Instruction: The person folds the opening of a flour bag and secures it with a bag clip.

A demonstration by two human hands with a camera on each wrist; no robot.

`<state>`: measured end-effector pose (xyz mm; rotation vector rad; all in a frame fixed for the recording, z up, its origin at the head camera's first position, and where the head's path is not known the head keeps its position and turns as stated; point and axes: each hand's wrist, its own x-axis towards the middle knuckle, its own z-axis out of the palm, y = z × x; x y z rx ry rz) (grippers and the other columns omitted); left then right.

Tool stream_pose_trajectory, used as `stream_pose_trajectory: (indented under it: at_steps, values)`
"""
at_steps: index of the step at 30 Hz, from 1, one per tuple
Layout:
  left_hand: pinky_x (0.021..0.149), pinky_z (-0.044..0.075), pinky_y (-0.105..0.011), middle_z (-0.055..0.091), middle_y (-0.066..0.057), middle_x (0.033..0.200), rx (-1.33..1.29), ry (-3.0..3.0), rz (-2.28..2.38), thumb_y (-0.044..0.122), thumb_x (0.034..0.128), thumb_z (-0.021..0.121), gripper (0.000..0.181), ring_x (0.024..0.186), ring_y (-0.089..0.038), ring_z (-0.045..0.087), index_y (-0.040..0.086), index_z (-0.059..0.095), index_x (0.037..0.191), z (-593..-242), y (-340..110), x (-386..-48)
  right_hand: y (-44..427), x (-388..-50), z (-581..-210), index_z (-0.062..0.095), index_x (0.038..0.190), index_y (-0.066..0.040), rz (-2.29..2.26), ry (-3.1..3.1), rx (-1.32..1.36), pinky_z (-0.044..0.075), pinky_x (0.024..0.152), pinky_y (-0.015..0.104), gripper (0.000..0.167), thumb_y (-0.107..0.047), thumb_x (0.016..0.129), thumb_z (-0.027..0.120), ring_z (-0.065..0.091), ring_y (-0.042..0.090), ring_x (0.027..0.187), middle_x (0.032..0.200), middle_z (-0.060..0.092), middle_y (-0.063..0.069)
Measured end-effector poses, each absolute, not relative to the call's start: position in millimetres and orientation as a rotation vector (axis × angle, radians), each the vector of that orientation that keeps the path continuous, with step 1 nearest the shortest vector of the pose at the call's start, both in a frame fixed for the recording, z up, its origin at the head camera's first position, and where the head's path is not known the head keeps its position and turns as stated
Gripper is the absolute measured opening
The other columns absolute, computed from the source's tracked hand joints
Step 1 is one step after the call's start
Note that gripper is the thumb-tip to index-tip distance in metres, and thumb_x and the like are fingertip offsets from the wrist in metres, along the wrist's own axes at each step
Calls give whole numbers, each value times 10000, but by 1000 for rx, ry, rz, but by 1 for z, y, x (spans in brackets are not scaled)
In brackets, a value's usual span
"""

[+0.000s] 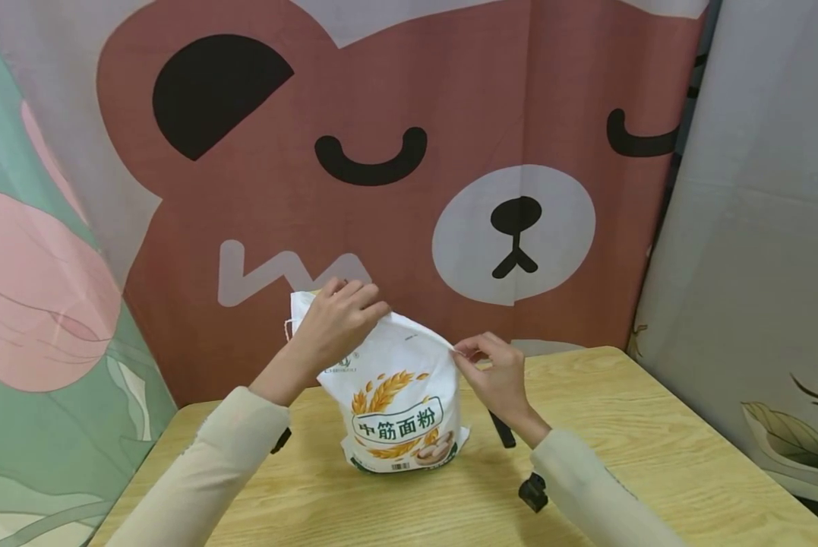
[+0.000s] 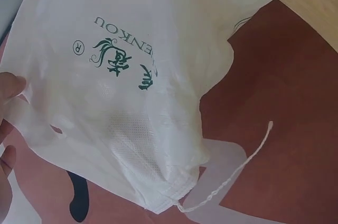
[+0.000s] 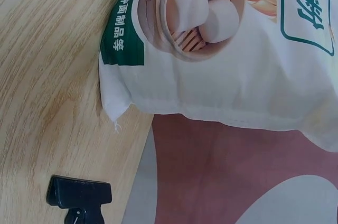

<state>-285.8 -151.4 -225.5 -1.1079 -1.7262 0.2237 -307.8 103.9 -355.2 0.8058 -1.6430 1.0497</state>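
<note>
A white flour bag point(image 1: 402, 403) with wheat ears and green lettering stands upright on the table, its upper part slanting to the left. My left hand point(image 1: 343, 315) grips the bag's top edge near the left corner. At the top right corner, my right hand point(image 1: 494, 372) pinches the edge between thumb and fingers. In the left wrist view, a loose twisted string point(image 2: 227, 179) hangs from the stitched corner of the bag, and fingertips point(image 2: 11, 85) hold the rim. The right wrist view shows the bag's lower side point(image 3: 222, 86); the right fingers are outside it.
A black clip point(image 3: 79, 195) lies on the wooden table point(image 3: 47, 86) near its edge. A black strip-shaped item point(image 1: 502, 431) and a small black object point(image 1: 533, 492) show by the right forearm. Behind the table hangs a bear-print curtain point(image 1: 244, 197).
</note>
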Motion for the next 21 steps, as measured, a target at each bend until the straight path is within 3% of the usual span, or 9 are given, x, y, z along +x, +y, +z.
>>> stream_pose_trajectory:
  at_steps: [6,14,21]
  values:
    - [653,438,-387,598,-44,821,-1104,-1692,199,-23,808,692,114,733,-232,572,87,665,823,-229,-151,-289,104,-307,-357,719,800,-60,1029,-1634,787,536,557,273,166,-211,864,741,623,139,635,737,647,0]
    - [655,441,-400,563,-34,768,-1115,-1620,174,-38,813,647,128,694,-225,551,85,621,789,-231,-148,-289,105,-306,-357,723,804,-85,1020,-1641,774,541,531,359,70,-136,826,765,626,138,639,741,649,0]
    - [606,430,-357,564,-45,774,-1132,-1589,175,-88,817,613,161,673,-232,543,69,612,782,-232,-150,-291,103,-306,-357,723,807,-59,1043,-1636,796,540,569,255,128,-175,848,758,636,147,643,748,654,7]
